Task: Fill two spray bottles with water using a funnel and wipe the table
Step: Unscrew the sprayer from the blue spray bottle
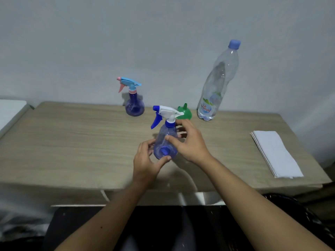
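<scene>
So both hands are on the clear spray bottle (165, 142) with the white and blue trigger head, sitting around the middle of the table (72, 142), a bit nearer the front edge than the back. The left hand (145, 163) wraps the round base from the left, thumb curled across the front near the bottom. The right hand (190, 142) comes in from the right with its fingers curled around the body just under the blue collar, so both are clamped on that same bottle. Can't tell whether the bottle is resting on the wood or lifted slightly.

Just behind it, partly hidden by the trigger head, a green funnel (185, 113) sits upside down with the spout pointing up. The second spray bottle (134, 105), purple with a light blue and pink head, stands upright near the back edge, left of the funnel. A tall water bottle (217, 82) with a blue cap stands by the back edge toward the right, cap on.

A folded white cloth (277, 153) lies along the right edge, well apart from everything else. The whole left half of the table is bare wood, and there's an open strip between the hands and the cloth too.
</scene>
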The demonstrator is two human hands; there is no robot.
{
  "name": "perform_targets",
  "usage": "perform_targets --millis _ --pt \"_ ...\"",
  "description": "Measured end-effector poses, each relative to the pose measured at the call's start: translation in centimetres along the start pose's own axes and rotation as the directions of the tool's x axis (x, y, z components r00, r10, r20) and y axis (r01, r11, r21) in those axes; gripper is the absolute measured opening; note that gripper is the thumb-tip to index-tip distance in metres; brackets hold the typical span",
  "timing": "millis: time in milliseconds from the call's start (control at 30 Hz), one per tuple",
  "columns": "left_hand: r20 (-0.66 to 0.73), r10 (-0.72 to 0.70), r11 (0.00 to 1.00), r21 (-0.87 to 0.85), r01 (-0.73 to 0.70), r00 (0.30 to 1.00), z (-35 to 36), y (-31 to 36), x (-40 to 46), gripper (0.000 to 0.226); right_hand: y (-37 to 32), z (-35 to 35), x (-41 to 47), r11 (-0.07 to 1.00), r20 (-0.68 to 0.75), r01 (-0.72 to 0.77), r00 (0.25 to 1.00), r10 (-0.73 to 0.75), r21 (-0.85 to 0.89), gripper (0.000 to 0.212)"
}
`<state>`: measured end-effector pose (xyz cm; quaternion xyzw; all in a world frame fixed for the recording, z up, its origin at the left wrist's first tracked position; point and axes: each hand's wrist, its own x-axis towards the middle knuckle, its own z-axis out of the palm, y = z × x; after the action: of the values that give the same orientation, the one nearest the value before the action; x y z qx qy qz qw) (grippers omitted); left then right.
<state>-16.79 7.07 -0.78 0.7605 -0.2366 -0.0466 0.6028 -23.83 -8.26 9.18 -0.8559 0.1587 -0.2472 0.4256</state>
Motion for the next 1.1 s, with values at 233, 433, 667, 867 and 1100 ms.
perform_targets --millis 233,433,667,867,1100 --pt "0.092 0.018 0.998 0.05 -0.022 0.996 -0.2 0.3 -3.4 0.088 -0.1 -0.5 -3.7 0.999 0.025 0.027 0.999 -0.028 0.018 0.044" --pt "0.166 -0.009 1.0 0.027 0.005 0.986 -0.1 -0.7 -3.0 0.092 -0.3 -0.1 -4.1 0.995 -0.034 -0.02 0.999 0.024 0.101 0.047" --pt "0.177 0.011 0.999 0.041 -0.019 0.984 -0.1 -1.3 -2.9 0.091 -1.9 0.5 -3.3 0.944 -0.14 -0.088 0.98 0.138 0.317 0.044" --pt "0.154 0.018 0.999 0.025 -0.022 0.988 0.0 -1.0 -2.9 0.084 -1.6 0.8 -3.1 0.96 -0.174 -0.068 0.978 0.118 0.271 0.023" --pt "0.166 0.035 0.999 0.023 -0.039 0.986 -0.1 -0.8 -3.2 0.079 -2.0 0.6 -3.2 0.975 -0.155 -0.034 0.985 0.069 0.22 0.027"
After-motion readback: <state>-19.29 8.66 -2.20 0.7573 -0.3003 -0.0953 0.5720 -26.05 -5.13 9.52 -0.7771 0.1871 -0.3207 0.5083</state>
